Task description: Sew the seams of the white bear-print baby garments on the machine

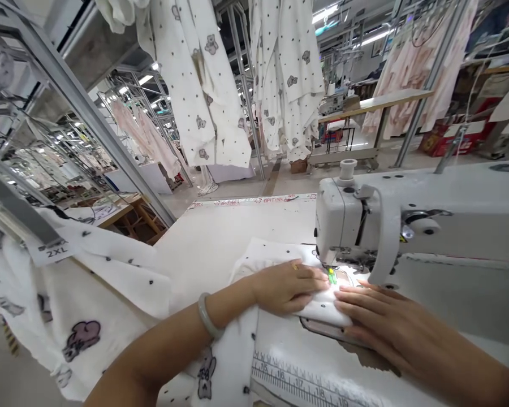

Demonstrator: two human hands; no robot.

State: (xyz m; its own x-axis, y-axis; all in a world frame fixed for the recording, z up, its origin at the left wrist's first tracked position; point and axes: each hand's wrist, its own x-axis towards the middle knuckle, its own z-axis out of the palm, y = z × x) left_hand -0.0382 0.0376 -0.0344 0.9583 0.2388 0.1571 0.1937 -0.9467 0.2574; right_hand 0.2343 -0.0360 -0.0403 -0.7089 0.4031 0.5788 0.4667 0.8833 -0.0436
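Observation:
A white sewing machine (407,220) stands on the white table (220,237), its head over a piece of white fabric printed with dots and small animals (271,254). My left hand (288,287), with a pale bangle on its wrist, lies flat on the fabric just left of the needle, fingers stretched out. Flat on the folded fabric edge rests my right hand (382,319), just in front of the presser foot (331,275), fingers extended and close together. The fabric trails off the table to the left and down over my lap (89,316).
A ruler strip (297,381) runs along the table's front edge. A tag marked 2XL (53,252) sits on a rack at the left. Printed white garments (203,85) hang overhead, with metal racks, wooden tables and pink garments (402,73) behind.

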